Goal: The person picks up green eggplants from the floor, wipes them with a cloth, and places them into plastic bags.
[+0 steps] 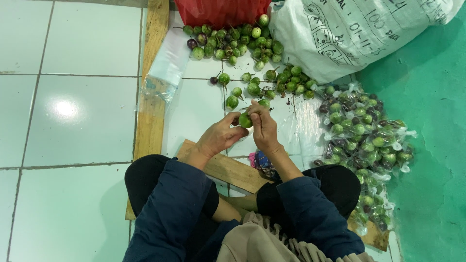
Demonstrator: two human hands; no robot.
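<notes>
Both hands meet over the white tiled floor (92, 121), working one small round green eggplant (245, 120). Left hand (219, 136) has fingers curled narrow around the eggplant's left side, thumb under it. Right hand (264, 127) pinches it from the right and top, fingertips bunched tight at the stem end. The eggplant sits between both hands, held off the floor, just in front of the person's knees. Loose pile of the same green eggplants (242, 46), a few purple ones mixed in, is spread on the tiles beyond the hands, near a red bag (218, 10) and a white woven sack (349, 34). Heap of clear plastic packets filled with eggplants (366, 140) lies to the right, beside the green floor area (432, 145). Stack of empty clear bags (167, 63) rests on a wooden plank (151, 111) to the left. Another plank (228, 170) runs under the forearms. Small pink-and-blue bundle (259, 160) lies below the right wrist; can't tell what it is. Person sits in dark blue sleeves (174, 208).
</notes>
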